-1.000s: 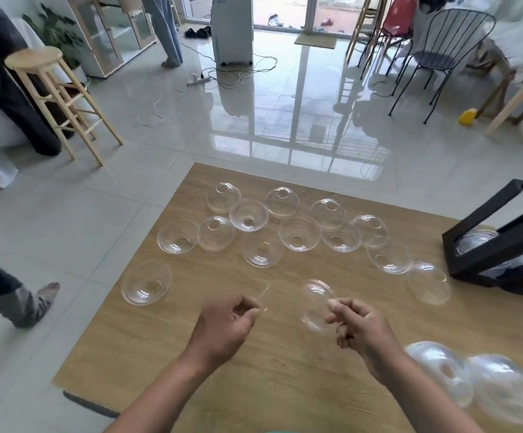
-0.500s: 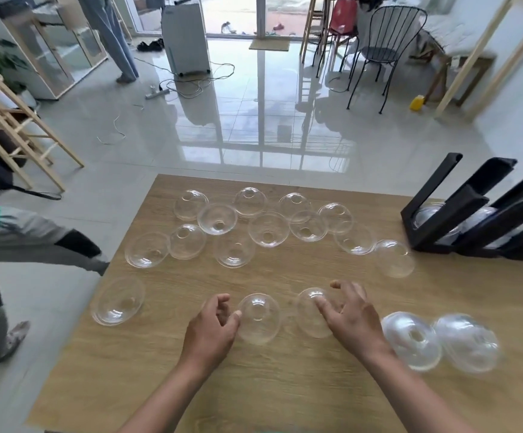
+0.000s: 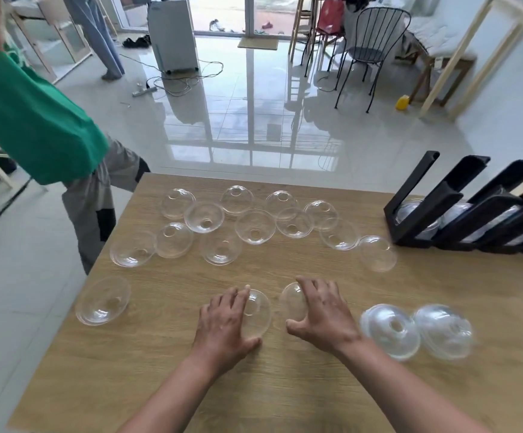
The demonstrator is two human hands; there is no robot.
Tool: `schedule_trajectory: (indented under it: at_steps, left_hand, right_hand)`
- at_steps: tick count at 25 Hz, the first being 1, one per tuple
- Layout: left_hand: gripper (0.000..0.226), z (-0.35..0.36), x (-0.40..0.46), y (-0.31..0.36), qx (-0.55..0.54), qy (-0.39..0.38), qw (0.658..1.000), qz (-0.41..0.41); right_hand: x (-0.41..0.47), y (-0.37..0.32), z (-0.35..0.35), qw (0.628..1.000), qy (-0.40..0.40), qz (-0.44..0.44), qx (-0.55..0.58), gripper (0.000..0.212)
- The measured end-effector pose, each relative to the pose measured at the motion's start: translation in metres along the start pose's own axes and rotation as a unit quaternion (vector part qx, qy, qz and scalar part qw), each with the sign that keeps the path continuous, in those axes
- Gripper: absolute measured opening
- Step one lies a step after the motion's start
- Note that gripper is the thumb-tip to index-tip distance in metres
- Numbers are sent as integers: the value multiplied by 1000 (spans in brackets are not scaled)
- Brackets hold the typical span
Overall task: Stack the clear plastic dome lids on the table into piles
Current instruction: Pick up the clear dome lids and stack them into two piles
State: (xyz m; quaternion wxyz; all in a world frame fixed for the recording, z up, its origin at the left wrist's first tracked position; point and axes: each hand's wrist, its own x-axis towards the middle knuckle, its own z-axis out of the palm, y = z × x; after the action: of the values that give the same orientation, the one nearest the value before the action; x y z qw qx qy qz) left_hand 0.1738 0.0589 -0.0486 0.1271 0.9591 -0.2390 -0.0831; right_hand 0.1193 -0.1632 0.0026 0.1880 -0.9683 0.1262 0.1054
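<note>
Wooden table (image 3: 285, 385) bearing clear plastic dome lids, seen from above. Left hand (image 3: 226, 323) lies over a dome lid (image 3: 258, 310), fingers spread across its top and thumb at its near rim; its grip is loose, curved to the dome, and whether it presses or merely rests cannot be told. Right hand (image 3: 322, 314) cups a second dome lid (image 3: 293, 300) just beside the first, fingers draped over the crown, thumb at the near rim. Each lid is transparent, thin-walled and rounded, with a small round hole at the crown. A scattered group of single lids (image 3: 254, 226) lies beyond the hands, some dome up, some inverted like bowls; one inverted lid (image 3: 102, 300) sits apart near the left edge. Two blurred stacks of lids (image 3: 416, 331) stand to the right. A black rack (image 3: 472, 214) at the far right holds further lids. A person in a green top (image 3: 29, 114) stands beside the table.
</note>
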Motion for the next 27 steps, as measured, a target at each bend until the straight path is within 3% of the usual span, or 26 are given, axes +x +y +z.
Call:
schedule_trajectory:
  at_steps: [5, 9, 13, 19, 22, 27]
  left_hand:
    - [96, -2, 6, 12, -5, 20, 1000, 13]
    - [91, -5, 8, 58, -121, 8, 992, 13]
    - [91, -14, 14, 146, -197, 3, 974, 113]
    - [92, 2, 27, 238, -120, -45, 975, 182]
    - [93, 18, 30, 243, -71, -76, 981, 163]
    - [98, 28, 33, 248, -50, -60, 985, 151]
  right_hand:
    - [-27, 27, -48, 988, 115, -33, 97, 91]
    - [-56, 80, -88, 973, 174, 19, 152, 89]
    - [-84, 142, -110, 962, 208, 87, 155, 92]
    - [-120, 200, -111, 948, 227, 146, 170, 92]
    - [-131, 216, -108, 951, 220, 154, 154, 95]
    - [-127, 230, -104, 965, 195, 144, 104, 97]
